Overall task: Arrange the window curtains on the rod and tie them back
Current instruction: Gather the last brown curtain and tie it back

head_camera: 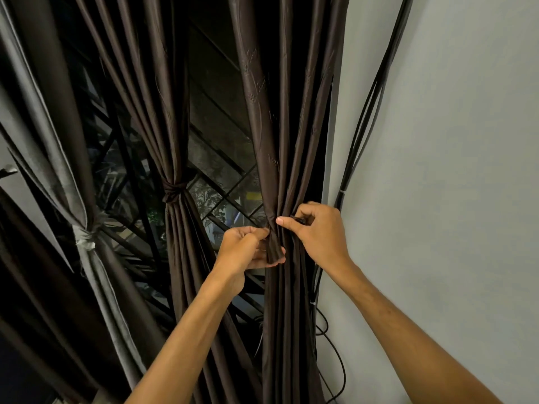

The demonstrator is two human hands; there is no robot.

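Observation:
A dark brown curtain (280, 118) hangs gathered at the window's right side, next to the wall. My left hand (248, 249) pinches a short dark strip of the tie-back (274, 249) at the front of the gathered folds. My right hand (318, 228) grips the other end of the tie on the curtain's right side, thumb pointing left. A second brown curtain (175, 228) in the middle is bound with a knotted tie (173, 191). A grey curtain (58, 170) at the left is bound with a pale tie (86, 237). The rod is out of view.
A pale wall (437, 170) fills the right side. Black cables (376, 91) run down it beside the curtain and loop near the bottom (338, 360). Behind the curtains is a dark window with a diagonal metal grille (221, 182).

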